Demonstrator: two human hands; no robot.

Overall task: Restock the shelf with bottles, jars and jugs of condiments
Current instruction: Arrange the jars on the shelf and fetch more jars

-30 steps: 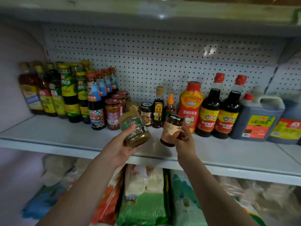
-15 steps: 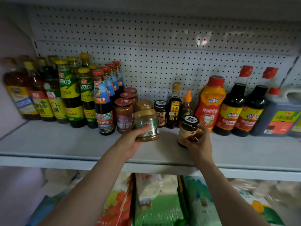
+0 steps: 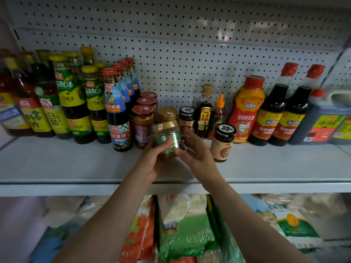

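Note:
A gold-lidded jar with a green label (image 3: pixel 167 138) stands low over the grey shelf (image 3: pixel 76 164), in front of a matching gold-lidded jar (image 3: pixel 167 114). My left hand (image 3: pixel 152 164) grips it from the left and below. My right hand (image 3: pixel 195 154) touches its right side with fingers curled around it. A brown jar with a black patterned lid (image 3: pixel 223 142) stands alone on the shelf just right of my right hand, free of either hand.
Tall oil and vinegar bottles (image 3: pixel 72 95) crowd the shelf's left. Red-lidded jars (image 3: pixel 142 126) stand beside the held jar. An orange squeeze bottle (image 3: pixel 247 109), dark soy bottles (image 3: pixel 271 114) and a jug (image 3: pixel 326 120) line the right. Bagged goods (image 3: pixel 182 228) fill the shelf below.
My right hand set the black-lidded jar on the shelf, let go and moved left onto the green-label jar. My left hand brought that jar upright near the shelf.

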